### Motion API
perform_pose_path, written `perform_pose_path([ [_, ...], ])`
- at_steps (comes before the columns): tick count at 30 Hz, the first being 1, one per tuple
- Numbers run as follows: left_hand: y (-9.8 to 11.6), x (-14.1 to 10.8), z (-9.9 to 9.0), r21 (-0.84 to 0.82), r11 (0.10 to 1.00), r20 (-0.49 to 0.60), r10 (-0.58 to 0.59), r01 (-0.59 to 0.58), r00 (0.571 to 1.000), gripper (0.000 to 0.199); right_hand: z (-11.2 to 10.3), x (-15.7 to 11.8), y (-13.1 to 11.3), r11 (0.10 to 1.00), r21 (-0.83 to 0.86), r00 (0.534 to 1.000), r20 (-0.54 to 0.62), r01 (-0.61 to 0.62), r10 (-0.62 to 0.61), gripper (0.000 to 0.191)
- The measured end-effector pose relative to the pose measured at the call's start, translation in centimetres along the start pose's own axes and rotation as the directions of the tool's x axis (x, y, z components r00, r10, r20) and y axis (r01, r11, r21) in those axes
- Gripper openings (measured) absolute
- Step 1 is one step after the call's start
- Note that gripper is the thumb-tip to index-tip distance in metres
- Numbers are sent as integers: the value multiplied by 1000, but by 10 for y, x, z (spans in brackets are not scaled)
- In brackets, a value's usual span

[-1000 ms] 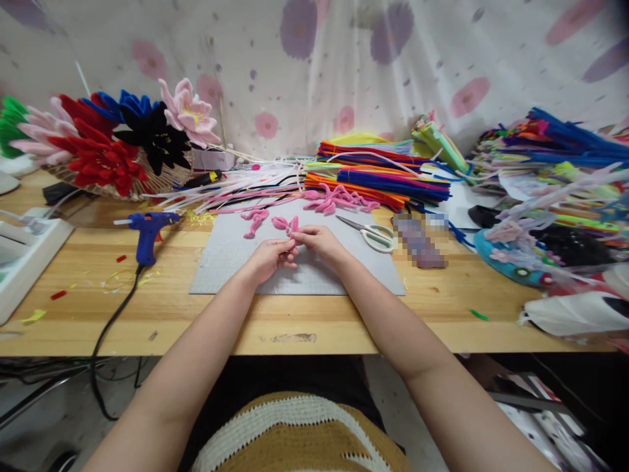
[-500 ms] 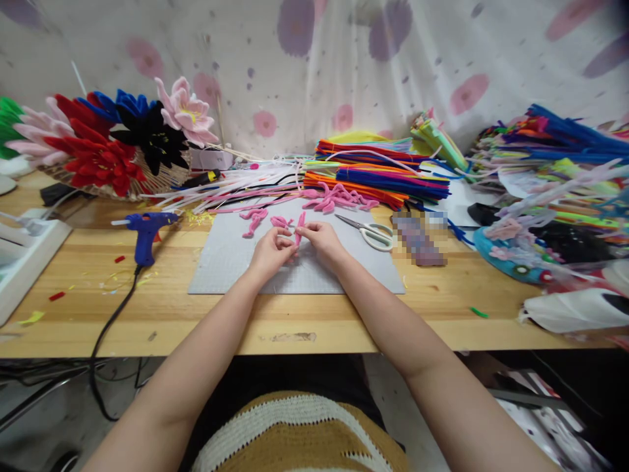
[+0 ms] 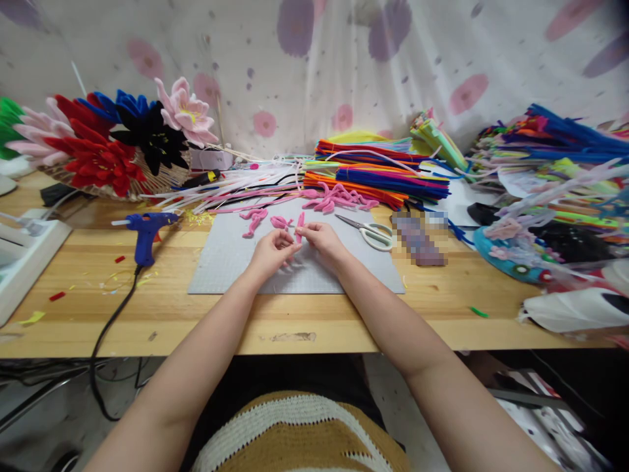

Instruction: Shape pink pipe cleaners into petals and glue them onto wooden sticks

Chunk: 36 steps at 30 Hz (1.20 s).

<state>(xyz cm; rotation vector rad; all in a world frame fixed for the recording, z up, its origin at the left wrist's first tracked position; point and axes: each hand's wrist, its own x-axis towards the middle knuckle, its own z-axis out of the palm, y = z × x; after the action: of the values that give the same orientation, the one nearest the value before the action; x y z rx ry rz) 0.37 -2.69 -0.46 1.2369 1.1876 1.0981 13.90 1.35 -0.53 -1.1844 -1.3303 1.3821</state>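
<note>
Over the grey mat (image 3: 226,262), my right hand (image 3: 322,241) pinches a short, folded pink pipe cleaner (image 3: 301,220) that stands upright between thumb and fingers. My left hand (image 3: 272,252) is closed at the lower end of the same piece, its fingertips pressed together there; part of the grip is hidden. Just beyond my left fingers lies a looped pink pipe-cleaner petal (image 3: 280,223). Another bent pink piece (image 3: 253,221) rests to the left. A heap of pink twisted pieces (image 3: 337,198) sits at the mat's back edge.
Open scissors (image 3: 371,234) lie right of my hands. A blue glue gun (image 3: 144,235) with a black cord stands at left. Bundles of coloured pipe cleaners (image 3: 388,180) fill the back, with fuzzy flowers (image 3: 105,160) at back left. A white power strip (image 3: 29,262) is at the left edge.
My left fingers have shifted slightly at the lower end of the pink pipe cleaner. My right hand keeps its hold, and everything else looks the same.
</note>
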Motion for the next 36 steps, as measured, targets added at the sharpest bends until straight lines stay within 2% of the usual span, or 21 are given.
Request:
perform_pose_path([
  [3, -3, 0, 1, 45, 999, -14, -5, 6, 1000, 26, 0, 1, 1, 998, -35, 999, -23, 48, -49, 37],
  [7, -1, -1, 0, 75, 992, -88, 107, -100, 990, 21, -1, 2, 0, 993, -79, 996, -18, 83, -84, 36],
  [10, 0, 0, -1, 60, 985, -127, 166, -159, 978, 21, -1, 3, 0, 997, -45, 998, 10, 70, -69, 35],
  [16, -2, 5, 0, -100, 986, -197, 112, -134, 974, 22, 3, -1, -1, 993, 119, 997, 75, -27, 18, 39],
  [21, -5, 7, 7, -159, 981, -250, 71, -113, 966, 22, 8, -5, -2, 972, 226, 987, 157, -65, 29, 41],
  [26, -5, 6, 13, -234, 970, -290, -4, -67, 957, 24, 10, -1, 2, 976, 217, 999, 41, -34, 25, 42],
  [30, -3, 2, 15, -279, 958, -237, -1, -67, 971, 30, 10, 2, 5, 983, 183, 999, -50, 30, -21, 42],
  [36, -3, 0, 16, -270, 961, -266, -23, -52, 964, 34, 12, 0, 3, 987, 76, 988, -75, 139, -133, 39],
])
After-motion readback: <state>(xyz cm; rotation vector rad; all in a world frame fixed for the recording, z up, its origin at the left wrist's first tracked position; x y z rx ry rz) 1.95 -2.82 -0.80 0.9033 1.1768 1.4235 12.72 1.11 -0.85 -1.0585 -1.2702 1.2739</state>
